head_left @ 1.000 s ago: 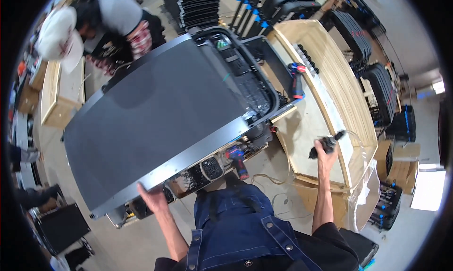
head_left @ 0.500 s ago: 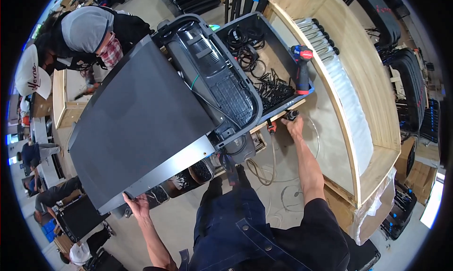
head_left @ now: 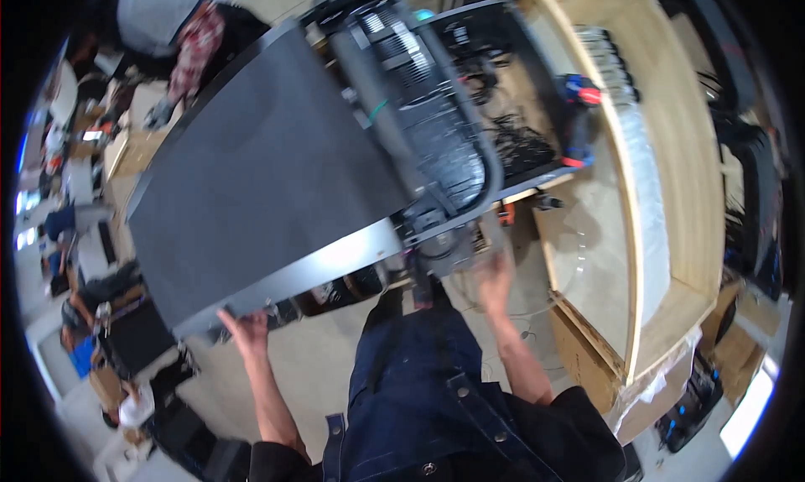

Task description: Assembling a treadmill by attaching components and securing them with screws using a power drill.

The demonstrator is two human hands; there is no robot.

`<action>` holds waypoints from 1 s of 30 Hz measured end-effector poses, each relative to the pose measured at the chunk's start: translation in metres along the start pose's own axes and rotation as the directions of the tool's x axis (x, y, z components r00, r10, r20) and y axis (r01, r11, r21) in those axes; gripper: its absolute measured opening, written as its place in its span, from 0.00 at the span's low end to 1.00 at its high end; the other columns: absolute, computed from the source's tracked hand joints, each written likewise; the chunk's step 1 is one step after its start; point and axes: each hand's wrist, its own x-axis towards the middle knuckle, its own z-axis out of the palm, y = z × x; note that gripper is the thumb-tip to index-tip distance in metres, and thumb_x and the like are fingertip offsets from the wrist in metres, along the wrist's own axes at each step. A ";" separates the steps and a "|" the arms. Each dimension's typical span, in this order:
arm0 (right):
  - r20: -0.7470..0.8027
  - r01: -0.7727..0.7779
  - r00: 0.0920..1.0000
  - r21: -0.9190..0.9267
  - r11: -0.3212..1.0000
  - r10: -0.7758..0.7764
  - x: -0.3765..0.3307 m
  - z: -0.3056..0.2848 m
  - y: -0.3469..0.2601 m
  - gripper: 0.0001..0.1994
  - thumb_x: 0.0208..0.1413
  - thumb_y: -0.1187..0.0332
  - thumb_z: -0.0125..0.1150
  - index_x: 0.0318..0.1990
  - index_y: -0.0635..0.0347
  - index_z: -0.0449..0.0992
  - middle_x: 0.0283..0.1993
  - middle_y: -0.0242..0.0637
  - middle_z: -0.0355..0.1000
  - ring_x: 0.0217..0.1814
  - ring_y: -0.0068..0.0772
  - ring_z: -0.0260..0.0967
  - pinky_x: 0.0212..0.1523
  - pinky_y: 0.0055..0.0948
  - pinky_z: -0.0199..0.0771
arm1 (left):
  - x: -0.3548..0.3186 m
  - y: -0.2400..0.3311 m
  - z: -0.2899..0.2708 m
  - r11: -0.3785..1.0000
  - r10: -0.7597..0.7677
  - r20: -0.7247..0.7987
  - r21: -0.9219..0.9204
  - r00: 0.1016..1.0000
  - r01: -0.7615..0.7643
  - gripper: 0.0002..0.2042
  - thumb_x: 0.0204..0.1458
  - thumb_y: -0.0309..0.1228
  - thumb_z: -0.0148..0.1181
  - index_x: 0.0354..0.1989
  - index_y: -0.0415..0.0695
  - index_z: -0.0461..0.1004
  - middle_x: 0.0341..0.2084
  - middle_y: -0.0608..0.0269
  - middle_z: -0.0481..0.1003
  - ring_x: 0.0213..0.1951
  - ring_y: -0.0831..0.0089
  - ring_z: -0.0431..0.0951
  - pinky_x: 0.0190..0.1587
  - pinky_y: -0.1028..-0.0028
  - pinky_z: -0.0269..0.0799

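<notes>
The person holds a big dark flat panel (head_left: 260, 188) with a silvery front edge. It lies tilted over a rack of black gear and cables (head_left: 436, 121). The left hand (head_left: 245, 329) is under the near corner of the panel, fingers curled onto the edge and closed on it. The right hand (head_left: 495, 279) is just below the black frame at the panel's right end; whether its fingers are closed or spread cannot be told, because the picture is blurry there.

The panel looks wide and heavy. With only a corner held, it could slip or tip and bang the gear under it. Loose cables could catch. Another person (head_left: 168, 29) bends close behind, and a wooden crate (head_left: 662, 188) stands to the right.
</notes>
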 end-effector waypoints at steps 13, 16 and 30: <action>-0.149 0.286 0.952 0.120 0.951 -0.268 0.204 0.002 0.119 0.12 0.53 0.75 0.67 0.45 0.69 0.76 0.41 0.30 0.75 0.42 0.23 0.68 0.47 0.24 0.68 | 0.082 -0.230 -0.068 0.015 0.091 0.315 0.948 0.945 -0.318 0.14 0.61 0.39 0.59 0.49 0.43 0.78 0.38 0.57 0.81 0.37 0.62 0.82 0.37 0.66 0.78; -0.238 0.332 0.919 0.039 0.942 -0.314 0.170 -0.058 0.093 0.11 0.55 0.73 0.68 0.43 0.67 0.77 0.41 0.31 0.75 0.41 0.21 0.67 0.45 0.24 0.69 | 0.127 -0.272 -0.066 -0.512 0.336 0.741 0.662 0.581 -0.548 0.12 0.59 0.34 0.57 0.48 0.45 0.78 0.40 0.54 0.80 0.39 0.56 0.81 0.38 0.62 0.77; -0.233 0.178 0.971 0.592 0.786 -0.044 -0.070 -0.103 -0.099 0.31 0.60 0.47 0.65 0.59 0.61 0.65 0.54 0.43 0.71 0.54 0.40 0.73 0.58 0.42 0.75 | 0.073 -0.265 -0.002 0.059 0.168 0.434 0.892 0.885 -0.448 0.34 0.47 0.49 0.67 0.59 0.41 0.68 0.56 0.44 0.71 0.60 0.45 0.69 0.63 0.48 0.62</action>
